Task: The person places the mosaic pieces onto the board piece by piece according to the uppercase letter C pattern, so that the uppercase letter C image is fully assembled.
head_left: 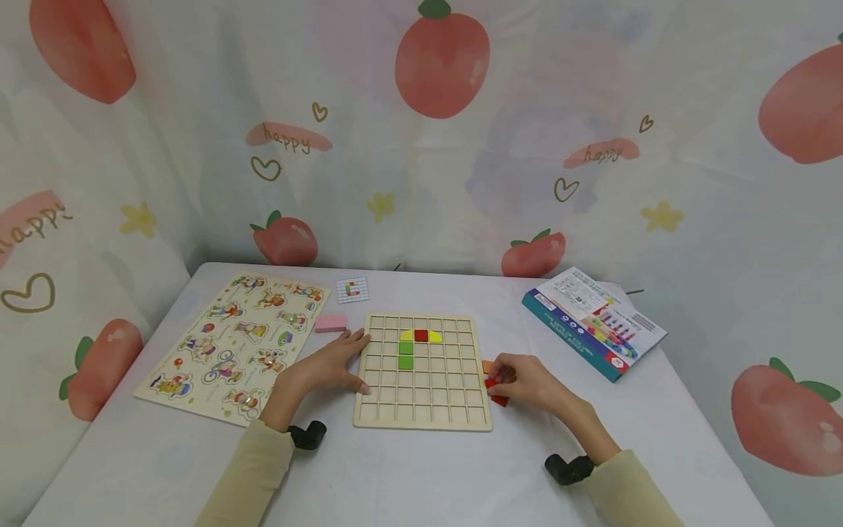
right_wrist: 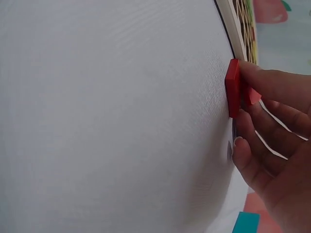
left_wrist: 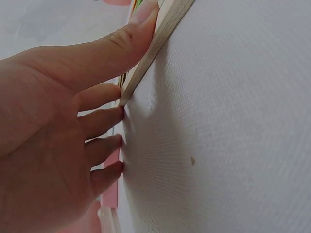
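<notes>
A wooden grid board point(head_left: 421, 417) lies on the table between the hands. Set in its squares are a red tile point(head_left: 421, 336) flanked by yellow pieces point(head_left: 436, 337), with green tiles point(head_left: 405, 362) below. My left hand point(head_left: 329, 364) rests at the board's left edge, fingers spread; in the left wrist view the thumb lies on the rim. Just right of the board, my right hand point(head_left: 527, 382) pinches a red piece point(right_wrist: 251, 95) between thumb and fingers, low over the table. Another red tile point(right_wrist: 233, 90) stands out beside the thumb, and an orange piece point(head_left: 486, 366) is partly hidden by the hand.
A wooden picture puzzle point(head_left: 217, 391) lies at the left, with a pink block point(head_left: 331, 323) near its right edge. Behind the board sits a small pattern card point(head_left: 353, 290). A box point(head_left: 586, 329) with papers on top occupies the back right. Printed curtains hang behind.
</notes>
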The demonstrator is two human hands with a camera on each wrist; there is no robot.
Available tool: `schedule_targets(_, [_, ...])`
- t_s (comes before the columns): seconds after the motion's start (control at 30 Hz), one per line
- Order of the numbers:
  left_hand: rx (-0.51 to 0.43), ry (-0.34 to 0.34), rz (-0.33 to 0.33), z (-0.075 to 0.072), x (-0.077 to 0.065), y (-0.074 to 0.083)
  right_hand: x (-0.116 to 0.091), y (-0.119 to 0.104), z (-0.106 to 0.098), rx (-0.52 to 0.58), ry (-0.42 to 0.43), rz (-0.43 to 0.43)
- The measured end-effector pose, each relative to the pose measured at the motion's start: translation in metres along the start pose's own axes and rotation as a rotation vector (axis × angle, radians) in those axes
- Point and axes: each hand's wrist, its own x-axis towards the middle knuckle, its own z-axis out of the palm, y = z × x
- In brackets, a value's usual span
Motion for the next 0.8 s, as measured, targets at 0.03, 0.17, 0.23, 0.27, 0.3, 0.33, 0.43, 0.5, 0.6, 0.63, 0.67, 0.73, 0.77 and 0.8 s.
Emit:
schedule_targets(0.03, [-0.002,0.0,-0.002,0.0,0.0,0.0,0.0,0.0,0.0,0.001,0.0,-0.002])
schedule_targets(0.17, [0.001,0.003,-0.001,0.0,-0.001,0.001,0.001,-0.002,-0.001,0.018,0.008,0.005])
schedule_targets(0.23, [0.003,0.003,-0.002,0.0,0.0,0.001,0.002,-0.004,-0.002,0.041,0.018,0.018])
schedule_targets(0.27, [0.002,0.004,-0.001,0.0,0.0,0.001,0.003,-0.005,-0.003,0.055,0.024,0.022])
schedule_targets(0.3, [0.0,0.002,-0.003,0.0,0.0,0.001,0.003,-0.007,-0.003,0.072,0.031,0.027])
schedule_targets(0.33, [0.005,-0.002,-0.007,0.0,0.001,0.0,0.004,-0.009,-0.003,0.089,0.038,0.033])
schedule_targets(0.43, [0.002,0.0,-0.01,0.001,0.003,-0.004,0.007,-0.014,-0.003,0.132,0.048,0.031])
schedule_targets(0.5, [-0.004,0.001,-0.012,0.002,0.004,-0.006,0.009,-0.017,-0.001,0.159,0.049,0.03])
schedule_targets(0.6, [-0.016,0.005,-0.006,0.003,0.005,-0.006,0.012,-0.021,0.002,0.177,0.046,0.007])
schedule_targets(0.63, [-0.017,0.004,-0.006,0.002,0.005,-0.005,0.013,-0.022,0.003,0.18,0.048,0.0])
schedule_targets(0.67, [-0.018,0.003,-0.008,0.001,0.004,-0.004,0.014,-0.023,0.004,0.178,0.053,-0.009])
schedule_targets(0.73, [-0.014,0.002,-0.007,0.001,0.004,-0.003,0.017,-0.026,0.007,0.175,0.061,-0.029])
schedule_targets(0.77, [-0.012,0.0,-0.007,0.001,0.004,-0.003,0.019,-0.027,0.008,0.179,0.063,-0.034])
schedule_targets(0.8, [-0.012,-0.001,-0.007,0.001,0.003,-0.002,0.02,-0.029,0.01,0.182,0.065,-0.041])
